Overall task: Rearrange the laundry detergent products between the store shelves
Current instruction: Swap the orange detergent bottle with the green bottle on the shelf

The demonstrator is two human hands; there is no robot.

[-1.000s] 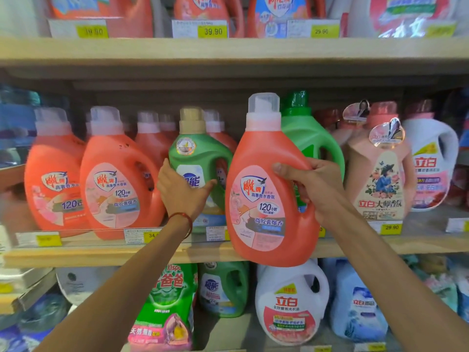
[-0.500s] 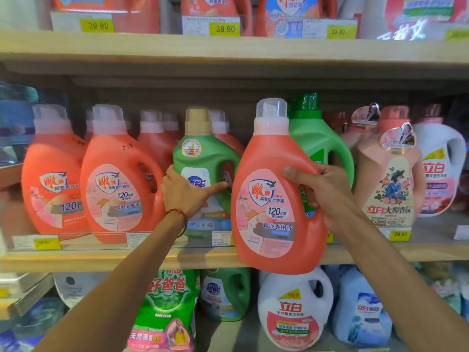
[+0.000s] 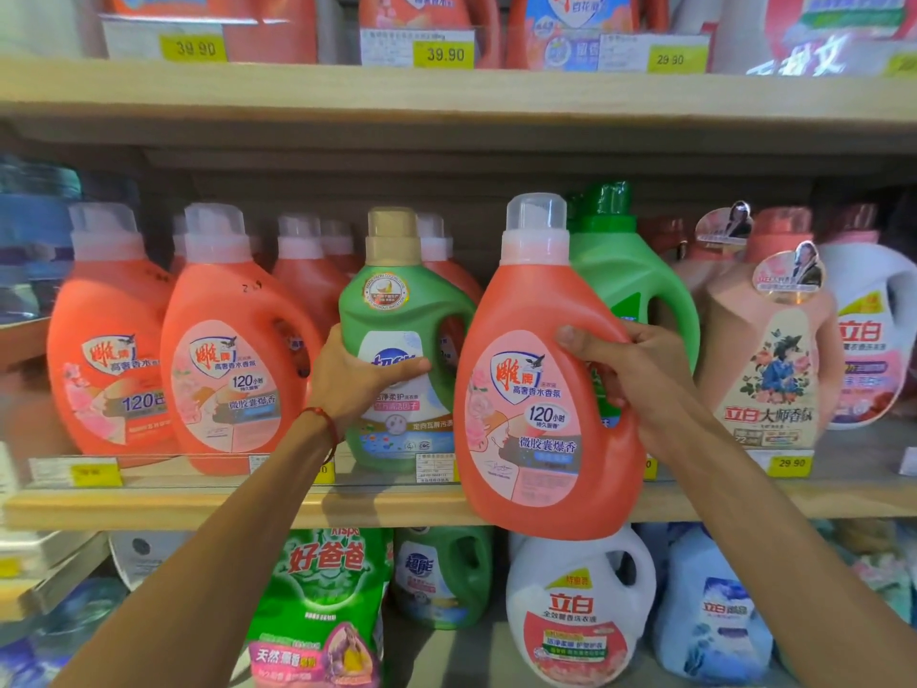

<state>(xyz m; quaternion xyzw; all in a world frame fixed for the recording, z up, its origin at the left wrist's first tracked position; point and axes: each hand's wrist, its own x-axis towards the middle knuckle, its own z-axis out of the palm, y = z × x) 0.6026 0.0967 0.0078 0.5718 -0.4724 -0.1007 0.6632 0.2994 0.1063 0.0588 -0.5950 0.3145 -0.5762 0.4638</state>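
Orange bottle (image 3: 541,389) sits in your right hand (image 3: 640,374), fingers curled round its handle, still held in front of the shelf (image 3: 198,504); your left hand (image 3: 357,384) has tightened round the green bottle (image 3: 397,310) standing there, so the swap looks imminent

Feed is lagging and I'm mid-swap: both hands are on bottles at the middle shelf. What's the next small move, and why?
Probably draw the green gold-capped bottle out with the left hand, which grips it. It stands amid the orange row, while the right hand holds a matching orange bottle off the shelf edge, seemingly bound for that spot.
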